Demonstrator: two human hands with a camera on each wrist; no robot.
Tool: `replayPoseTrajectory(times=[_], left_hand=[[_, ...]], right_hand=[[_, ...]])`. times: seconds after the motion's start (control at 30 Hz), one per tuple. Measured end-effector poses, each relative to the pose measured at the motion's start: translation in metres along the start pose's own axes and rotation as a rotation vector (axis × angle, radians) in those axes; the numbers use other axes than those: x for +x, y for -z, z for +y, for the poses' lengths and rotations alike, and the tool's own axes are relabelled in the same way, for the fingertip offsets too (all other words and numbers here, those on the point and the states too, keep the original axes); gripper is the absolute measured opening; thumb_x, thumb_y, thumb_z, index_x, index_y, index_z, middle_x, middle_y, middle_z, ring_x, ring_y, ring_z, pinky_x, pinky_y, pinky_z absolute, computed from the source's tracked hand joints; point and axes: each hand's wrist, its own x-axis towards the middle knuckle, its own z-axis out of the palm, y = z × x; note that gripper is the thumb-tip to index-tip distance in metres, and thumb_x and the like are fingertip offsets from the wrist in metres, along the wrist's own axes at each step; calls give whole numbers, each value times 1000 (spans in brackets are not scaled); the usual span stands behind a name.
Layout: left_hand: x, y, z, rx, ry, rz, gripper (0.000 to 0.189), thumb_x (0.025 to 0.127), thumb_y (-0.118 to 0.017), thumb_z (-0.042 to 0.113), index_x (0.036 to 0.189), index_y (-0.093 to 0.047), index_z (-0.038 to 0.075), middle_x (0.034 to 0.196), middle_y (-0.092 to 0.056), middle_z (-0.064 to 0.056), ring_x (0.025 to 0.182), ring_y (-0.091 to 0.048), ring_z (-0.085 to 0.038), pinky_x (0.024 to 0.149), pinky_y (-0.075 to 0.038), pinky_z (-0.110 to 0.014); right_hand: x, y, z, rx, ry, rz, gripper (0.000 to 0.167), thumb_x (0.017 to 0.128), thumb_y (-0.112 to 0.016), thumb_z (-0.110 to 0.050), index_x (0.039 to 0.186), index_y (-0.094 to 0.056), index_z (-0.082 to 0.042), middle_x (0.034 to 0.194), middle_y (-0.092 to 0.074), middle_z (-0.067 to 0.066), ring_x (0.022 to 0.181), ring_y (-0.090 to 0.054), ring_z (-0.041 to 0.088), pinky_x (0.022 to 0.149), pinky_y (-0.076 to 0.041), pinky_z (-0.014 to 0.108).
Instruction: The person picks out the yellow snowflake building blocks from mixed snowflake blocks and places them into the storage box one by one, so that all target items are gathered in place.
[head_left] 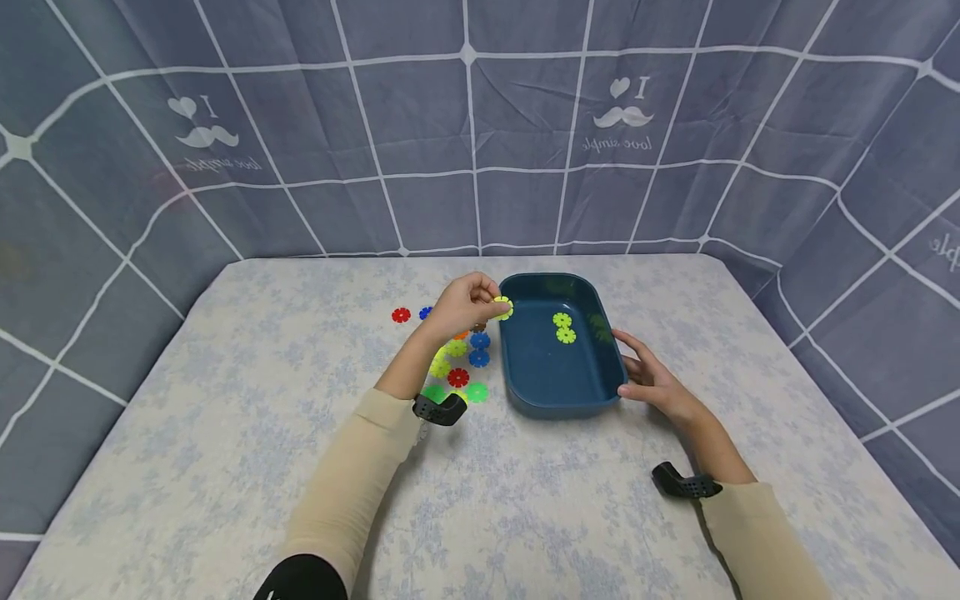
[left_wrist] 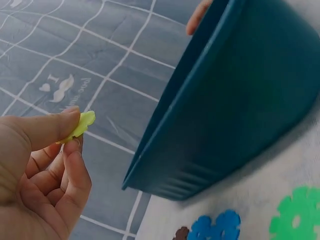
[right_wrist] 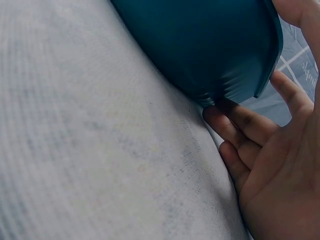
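Observation:
Between thumb and fingertips my left hand (head_left: pixel 467 304) pinches a yellow-green notched plastic disc (left_wrist: pixel 86 123), held near the left rim of a dark teal bin (head_left: pixel 562 392). Two more yellow-green discs (head_left: pixel 564 327) lie on the bin's floor. My right hand (head_left: pixel 654 379) rests against the bin's right side, thumb near the front corner and fingertips touching the outer wall (right_wrist: pixel 200 50). Beneath and beside the left forearm lies a loose group of discs, including blue discs (head_left: pixel 479 349), a red disc (head_left: pixel 458 377) and a green disc (head_left: pixel 477 392); the arm hides part of it.
A pale floral cloth covers the table (head_left: pixel 570 517). One red disc (head_left: pixel 401 315) lies apart at the group's far left. Behind the table hangs a grey-blue curtain (head_left: pixel 420 133) with white lines. Both wrists wear black straps (head_left: pixel 686 483).

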Motion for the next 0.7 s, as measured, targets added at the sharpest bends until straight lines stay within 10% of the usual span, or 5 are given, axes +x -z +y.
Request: replayPoseTrajectory(times=[0.23, 0.43, 0.7], left_hand=[[9, -13, 6, 45, -14, 7, 20, 91, -69, 10, 101, -56, 0, 81, -57, -6, 63, -48, -19, 52, -40, -27], [17, -26, 4, 50, -3, -4, 20, 91, -70, 9, 101, -56, -1, 84, -58, -9, 76, -60, -25, 75, -54, -38], [20, -40, 2, 72, 20, -4, 22, 89, -72, 9, 102, -58, -2, 84, -61, -11, 86, -64, -38, 83, -53, -49]], right_hand=[[-3, 4, 1, 10, 18, -3, 82, 94, -57, -2, 157, -7, -12, 148, -20, 41, 123, -49, 6, 92, -46, 26], [-4, 5, 4, 6, 13, 0, 82, 94, -59, -3, 157, -8, -13, 148, -20, 41, 123, -48, 5, 91, -47, 27], [0, 1, 3, 1, -49, 24, 84, 92, -63, -10, 157, -8, -15, 150, -24, 35, 131, -42, 30, 92, -46, 28]])
